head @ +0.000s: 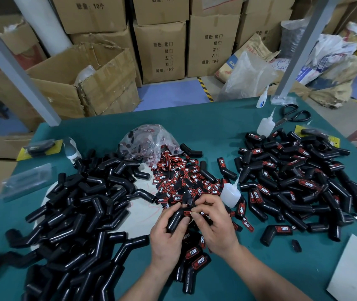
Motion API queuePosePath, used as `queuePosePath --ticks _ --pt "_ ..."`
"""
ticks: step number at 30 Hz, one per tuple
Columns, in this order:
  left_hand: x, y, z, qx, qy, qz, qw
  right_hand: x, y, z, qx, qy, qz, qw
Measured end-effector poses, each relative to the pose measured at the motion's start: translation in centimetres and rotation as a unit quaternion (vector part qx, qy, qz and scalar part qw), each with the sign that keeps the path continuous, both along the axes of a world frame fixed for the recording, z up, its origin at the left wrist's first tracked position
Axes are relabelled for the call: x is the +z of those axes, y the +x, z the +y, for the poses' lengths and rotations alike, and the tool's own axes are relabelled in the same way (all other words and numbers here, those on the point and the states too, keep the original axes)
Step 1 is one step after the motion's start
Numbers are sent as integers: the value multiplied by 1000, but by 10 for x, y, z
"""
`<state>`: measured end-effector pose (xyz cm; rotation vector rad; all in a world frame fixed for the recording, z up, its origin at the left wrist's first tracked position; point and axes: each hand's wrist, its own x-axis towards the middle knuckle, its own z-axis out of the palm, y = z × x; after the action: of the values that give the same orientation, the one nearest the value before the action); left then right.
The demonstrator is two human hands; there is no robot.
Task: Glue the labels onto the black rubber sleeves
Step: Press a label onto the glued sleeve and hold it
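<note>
**Q:** Where is the sleeve being worked on?

**A:** A black, bent rubber sleeve [176, 220] is held just above the table, left of the glue bottle [229, 194] and nearer the person. The left hand [169, 235] grips its lower leg, fingers curled round it. The right hand [214, 224] pinches a red and black label [187, 213] against the sleeve's bend, with thumb and forefinger closed on it.

**Q:** How much of the job looks done?

**A:** Roughly half, as a judgement. Right of the glue bottle lies a broad heap of labelled sleeves [299, 177], many showing red tags. Well left of the bottle lies a heap of bare sleeves [82, 205], about as large, with no tags showing. Just behind and left of the bottle, loose labels [184, 181] spill from a clear plastic bag [149, 140]. A few more tagged ones lie nearer than the bottle, between the person's forearms.

**Q:** And the surroundings?

**A:** Everything rests on a green table [195, 122]. Far behind the bottle, toward the table's back right corner, are two more small bottles [265, 126] and black scissors [292, 116]. Beyond the table's far edge, stacked cardboard boxes [160, 51] and sacks [249, 55] crowd a blue floor [169, 94].
</note>
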<state>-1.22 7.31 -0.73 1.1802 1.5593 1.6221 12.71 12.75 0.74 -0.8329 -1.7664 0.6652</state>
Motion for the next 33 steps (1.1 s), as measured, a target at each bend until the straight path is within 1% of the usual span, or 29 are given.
queuePosePath --ticks 16,21,25,27,30,31,33 --pt "1 -1 -2 3 2 -24 1000 -2 0 -1 3 -1 -21 1000" --pt "0 0 -1 10 -8 -44 999 -2 -1 -2 0 -15 -22 1000" --pt "3 0 -1 12 -17 -73 997 -2 -1 -1 3 -7 0 1000" --pt "4 0 0 16 -28 -93 995 -1 1 0 -13 -30 31 999" --pt "4 -1 1 22 -31 -115 993 0 3 0 -35 -95 75 992" --pt "4 -1 1 27 -34 -113 993 1 3 0 -30 -105 74 991" --pt "4 -1 2 29 -38 -112 993 3 2 0 -14 -95 39 995"
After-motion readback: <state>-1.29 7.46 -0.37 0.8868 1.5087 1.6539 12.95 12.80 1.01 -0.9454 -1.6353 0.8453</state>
